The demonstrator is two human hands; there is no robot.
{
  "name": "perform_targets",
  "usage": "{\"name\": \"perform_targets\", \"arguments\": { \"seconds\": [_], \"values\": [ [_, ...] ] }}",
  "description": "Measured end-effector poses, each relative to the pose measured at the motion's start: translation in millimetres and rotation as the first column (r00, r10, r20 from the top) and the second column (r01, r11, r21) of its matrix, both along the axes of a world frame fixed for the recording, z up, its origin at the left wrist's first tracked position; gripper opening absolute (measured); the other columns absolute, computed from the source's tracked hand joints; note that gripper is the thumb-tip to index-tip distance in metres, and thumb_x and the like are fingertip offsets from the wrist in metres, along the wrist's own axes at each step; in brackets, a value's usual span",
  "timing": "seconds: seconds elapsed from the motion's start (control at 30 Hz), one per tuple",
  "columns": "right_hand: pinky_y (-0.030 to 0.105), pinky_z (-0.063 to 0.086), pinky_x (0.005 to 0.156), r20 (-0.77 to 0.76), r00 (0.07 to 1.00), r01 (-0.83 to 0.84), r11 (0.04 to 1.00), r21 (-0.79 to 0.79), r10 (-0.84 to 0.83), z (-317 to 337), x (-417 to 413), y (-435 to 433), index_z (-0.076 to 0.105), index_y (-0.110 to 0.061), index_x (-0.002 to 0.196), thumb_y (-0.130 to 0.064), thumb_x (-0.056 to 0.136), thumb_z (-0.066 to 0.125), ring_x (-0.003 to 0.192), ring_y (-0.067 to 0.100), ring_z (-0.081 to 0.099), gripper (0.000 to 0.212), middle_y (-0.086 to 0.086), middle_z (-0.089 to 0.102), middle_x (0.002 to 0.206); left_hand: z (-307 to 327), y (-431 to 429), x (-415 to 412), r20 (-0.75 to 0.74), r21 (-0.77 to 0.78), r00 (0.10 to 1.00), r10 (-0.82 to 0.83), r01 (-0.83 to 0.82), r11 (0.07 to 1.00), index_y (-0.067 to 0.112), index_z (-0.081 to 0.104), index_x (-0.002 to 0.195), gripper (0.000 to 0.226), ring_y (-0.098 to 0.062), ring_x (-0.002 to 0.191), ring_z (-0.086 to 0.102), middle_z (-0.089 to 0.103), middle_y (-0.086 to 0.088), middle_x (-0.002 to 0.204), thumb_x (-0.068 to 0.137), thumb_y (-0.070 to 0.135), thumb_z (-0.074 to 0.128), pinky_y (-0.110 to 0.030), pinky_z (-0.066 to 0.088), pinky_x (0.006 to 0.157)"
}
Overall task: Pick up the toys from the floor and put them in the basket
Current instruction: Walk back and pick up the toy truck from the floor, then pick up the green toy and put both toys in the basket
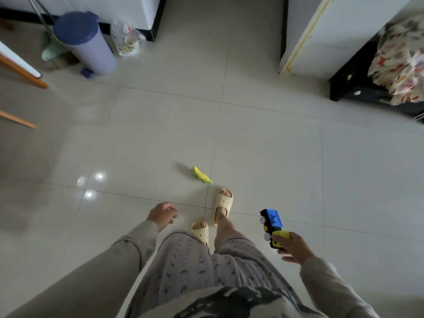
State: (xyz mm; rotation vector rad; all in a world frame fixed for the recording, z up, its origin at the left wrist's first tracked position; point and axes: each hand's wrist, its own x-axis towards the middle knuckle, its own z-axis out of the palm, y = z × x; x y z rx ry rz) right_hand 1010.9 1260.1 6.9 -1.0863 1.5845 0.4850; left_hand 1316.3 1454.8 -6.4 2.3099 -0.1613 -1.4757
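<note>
A small yellow-green toy (202, 175) lies on the tiled floor just ahead of my feet. My right hand (294, 248) grips a blue and yellow toy train (273, 226) with white wheels, held out at my right side above the floor. My left hand (162, 214) hangs at my left side with loosely curled fingers and nothing in it. No basket is in view.
My feet in cream slippers (222, 204) stand just behind the toy. A blue-lidded pedal bin (86, 45) and a plastic bag (127, 40) stand at the back left. Wooden furniture legs (25, 75) are on the left, a white cabinet (321, 42) and floral cloth (401, 63) at the right.
</note>
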Motion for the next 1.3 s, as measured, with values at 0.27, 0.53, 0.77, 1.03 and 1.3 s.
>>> {"name": "perform_targets", "arguments": {
  "seconds": [0.27, 0.53, 0.77, 1.03, 1.3],
  "values": [
    [0.030, 0.043, 0.066, 0.020, 0.985, -0.171, 0.984, 0.051, 0.171, -21.5, 81.2, -91.1, 0.059, -0.011, 0.088, -0.024, 0.083, 0.061, 0.072, 0.023, 0.053, 0.014, 0.008, 0.061, 0.082, -29.8, 7.7, 3.5, -0.077, 0.234, 0.992, 0.099, -0.078, 0.969, 0.008, 0.060, 0.087, 0.013, -0.022, 0.058, 0.052, 0.062, -0.016, 0.085, 0.088, 0.004, 0.048, -0.021, 0.033, 0.045],
    [0.026, 0.041, 0.059, -0.014, 0.944, -0.326, 0.939, 0.104, 0.330, -53.8, 134.1, -144.6, 0.061, -0.012, 0.094, -0.029, 0.078, 0.064, 0.062, 0.019, 0.049, 0.024, 0.006, 0.058, 0.079, -48.3, -70.9, 39.3, -0.054, 0.167, 0.989, 0.136, -0.125, 0.978, 0.015, 0.060, 0.083, 0.007, -0.023, 0.074, 0.061, 0.068, -0.015, 0.090, 0.086, 0.013, 0.054, -0.024, 0.038, 0.056],
    [0.029, 0.045, 0.064, -0.055, 0.943, -0.316, 0.934, 0.166, 0.328, -141.6, 177.8, -164.6, 0.059, -0.007, 0.108, -0.032, 0.078, 0.066, 0.072, 0.021, 0.056, 0.039, 0.010, 0.063, 0.091, -126.7, -148.8, 72.0, -0.053, 0.206, 0.981, -0.186, 0.193, 0.959, 0.012, 0.066, 0.106, 0.028, -0.030, 0.110, 0.061, 0.068, -0.014, 0.117, 0.089, 0.018, 0.043, -0.032, 0.047, 0.094],
    [0.026, 0.048, 0.059, -0.035, 0.973, -0.218, 0.962, 0.165, 0.227, -339.8, 224.6, -188.6, 0.059, -0.006, 0.115, -0.037, 0.078, 0.067, 0.079, 0.021, 0.062, 0.049, 0.015, 0.069, 0.111, -315.4, -195.3, 75.0, 0.076, 0.248, 0.526, -0.847, 0.813, 0.527, 0.009, 0.052, 0.124, 0.038, -0.032, 0.114, 0.056, 0.061, -0.016, 0.123, 0.088, 0.010, 0.041, -0.041, 0.044, 0.091],
    [0.035, 0.054, 0.070, -0.019, 0.990, -0.134, 0.980, 0.145, 0.138, -517.9, 233.2, -174.7, 0.055, -0.003, 0.115, -0.030, 0.082, 0.066, 0.081, 0.023, 0.062, 0.044, 0.021, 0.067, 0.111, -527.1, -221.7, 113.8, 0.194, 0.332, 0.046, -0.980, 0.937, 0.110, 0.008, 0.047, 0.125, 0.038, -0.034, 0.124, 0.044, 0.053, -0.013, 0.128, 0.088, 0.018, 0.050, -0.044, 0.034, 0.101]
  ]
}}
